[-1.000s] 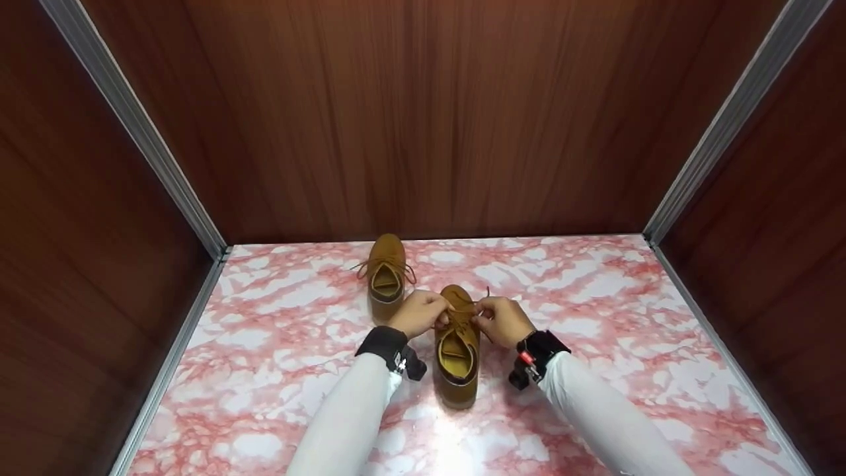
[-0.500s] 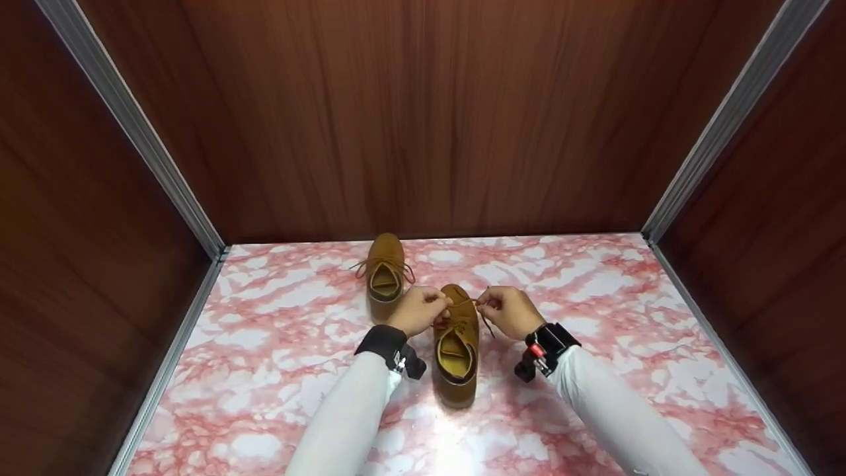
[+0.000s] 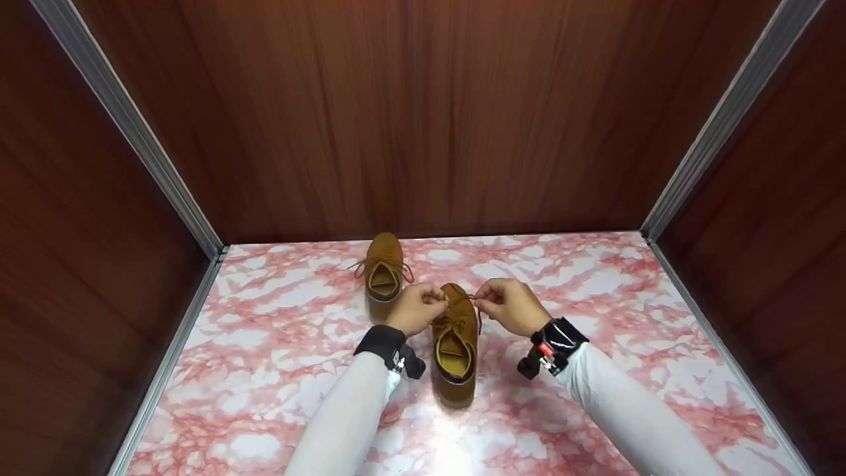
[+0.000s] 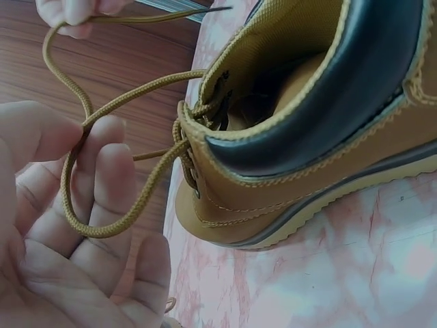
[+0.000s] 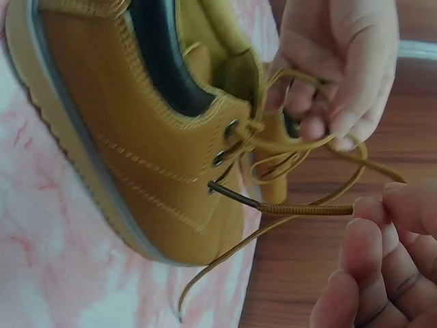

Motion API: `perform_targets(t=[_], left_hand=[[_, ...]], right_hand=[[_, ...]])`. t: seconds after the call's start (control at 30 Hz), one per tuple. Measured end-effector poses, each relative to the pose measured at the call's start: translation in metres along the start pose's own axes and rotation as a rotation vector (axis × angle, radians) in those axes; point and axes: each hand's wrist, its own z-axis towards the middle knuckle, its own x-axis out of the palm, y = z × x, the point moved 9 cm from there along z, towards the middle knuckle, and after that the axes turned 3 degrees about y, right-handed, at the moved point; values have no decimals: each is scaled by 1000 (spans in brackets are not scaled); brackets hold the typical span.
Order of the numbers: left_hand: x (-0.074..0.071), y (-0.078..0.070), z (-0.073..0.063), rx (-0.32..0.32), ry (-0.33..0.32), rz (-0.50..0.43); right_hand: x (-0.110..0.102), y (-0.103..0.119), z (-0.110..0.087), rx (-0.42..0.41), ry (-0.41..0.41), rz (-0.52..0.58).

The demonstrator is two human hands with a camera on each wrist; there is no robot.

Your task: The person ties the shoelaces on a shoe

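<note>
A tan lace-up shoe (image 3: 456, 391) stands on the floor between my hands, toe pointing away. My left hand (image 3: 413, 311) pinches a crossing of its brown shoelace (image 4: 113, 229) between thumb and forefinger; a loop hangs over the other fingers. At the right of the toe, my right hand (image 3: 512, 307) pinches the lace close to its dark tip (image 5: 233, 194). The lace runs slack between the two hands, above the eyelets. A second lace end trails beside the shoe in the right wrist view. Part of the toe lies behind my left fingers in the head view.
The matching shoe (image 3: 384, 248) stands further back on the left, its laces in a bow. A red-and-white marbled surface (image 3: 264, 390) lies under both. Brown wood-grain panels (image 3: 423, 119) with grey metal strips (image 3: 152, 158) rise at the back and sides.
My right hand has moved away and slightly right, drawing the lace out from the shoe, then come a little back toward it. My left hand has shifted slightly away, still on the lace.
</note>
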Motion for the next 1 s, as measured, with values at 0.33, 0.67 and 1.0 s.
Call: perform_targets(t=[0.33,0.67,1.0], left_hand=[[-5,-3,-1,59,-79,76],[-5,-1,-2,61,-93,42],[-5,7,-4,8,-91,42]], right_hand=[[4,27,-2,-56,14,-24],[12,51,-7,-204,-3,-245],[31,54,-19,-334,-20,-455]])
